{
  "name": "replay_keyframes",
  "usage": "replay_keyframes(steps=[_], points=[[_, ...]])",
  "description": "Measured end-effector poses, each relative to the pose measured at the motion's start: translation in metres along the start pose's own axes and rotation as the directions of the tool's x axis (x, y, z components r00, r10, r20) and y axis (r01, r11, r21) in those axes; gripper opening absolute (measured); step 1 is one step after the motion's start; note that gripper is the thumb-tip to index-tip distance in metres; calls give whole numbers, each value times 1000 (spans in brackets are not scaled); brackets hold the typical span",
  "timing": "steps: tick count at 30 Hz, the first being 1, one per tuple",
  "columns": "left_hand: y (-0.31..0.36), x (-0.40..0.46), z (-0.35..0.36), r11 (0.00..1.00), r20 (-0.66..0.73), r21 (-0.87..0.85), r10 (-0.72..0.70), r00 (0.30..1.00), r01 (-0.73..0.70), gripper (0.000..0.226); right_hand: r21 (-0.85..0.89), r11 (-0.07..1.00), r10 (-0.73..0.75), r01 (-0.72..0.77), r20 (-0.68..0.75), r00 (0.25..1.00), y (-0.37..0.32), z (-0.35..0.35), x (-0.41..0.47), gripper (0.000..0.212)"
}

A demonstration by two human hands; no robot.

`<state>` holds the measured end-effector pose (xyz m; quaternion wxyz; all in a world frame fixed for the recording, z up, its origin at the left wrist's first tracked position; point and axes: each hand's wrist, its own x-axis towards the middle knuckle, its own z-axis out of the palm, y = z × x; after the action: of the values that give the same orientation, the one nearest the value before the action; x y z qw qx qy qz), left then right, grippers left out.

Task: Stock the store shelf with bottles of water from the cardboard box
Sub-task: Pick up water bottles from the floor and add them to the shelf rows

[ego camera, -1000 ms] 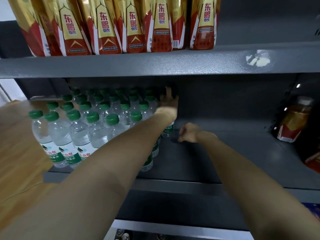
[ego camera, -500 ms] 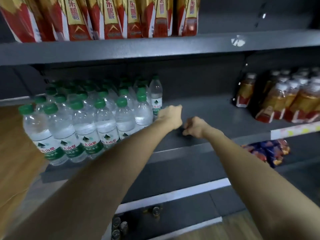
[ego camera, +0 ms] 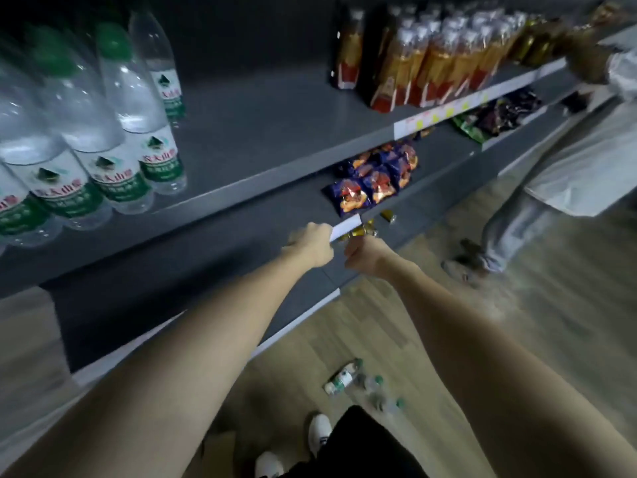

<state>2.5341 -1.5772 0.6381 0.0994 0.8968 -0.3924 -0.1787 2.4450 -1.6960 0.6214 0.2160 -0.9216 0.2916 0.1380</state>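
Several clear water bottles (ego camera: 103, 132) with green caps and green labels stand in rows at the left of the grey middle shelf (ego camera: 275, 132). A few more water bottles (ego camera: 344, 376) lie on the wooden floor below. A corner of the cardboard box (ego camera: 219, 446) shows at the bottom, by my shoes. My left hand (ego camera: 310, 243) and my right hand (ego camera: 362, 253) hang side by side in the air in front of the lower shelf's edge. The fingers of both are curled, and neither holds anything.
Amber drink bottles (ego camera: 431, 60) fill the right of the middle shelf. Blue snack bags (ego camera: 372, 181) lie on the lower shelf (ego camera: 241, 232). Another person (ego camera: 568, 160) in light clothes stands on the floor at the right.
Both hands have drawn back out of the middle shelf and dropped below it. The view has swung down and to the right, bringing in the floor, the loose bottles and the other person.
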Motion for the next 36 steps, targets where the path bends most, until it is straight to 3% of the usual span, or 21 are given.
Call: replay_keyframes(steps=[7,11,23,30,36], points=[[32,-6,105,999,231,-30,40,972,-34,1,194,963,171,-189,107,979,82,74,-37,26],[56,2,159,1000,315,1,1,949,-1,18,273,917,248,-290,178,952,139,114,-41,26],[116,60,330,995,532,87,-79,843,38,11,295,856,317,-425,350,881,291,248,-15,33],[98,107,465,983,643,181,-99,759,-25,23,354,710,406,-609,501,764,343,375,18,30],[49,157,589,977,703,203,-100,704,-64,22,482,406,541,-776,558,629,370,498,74,32]])
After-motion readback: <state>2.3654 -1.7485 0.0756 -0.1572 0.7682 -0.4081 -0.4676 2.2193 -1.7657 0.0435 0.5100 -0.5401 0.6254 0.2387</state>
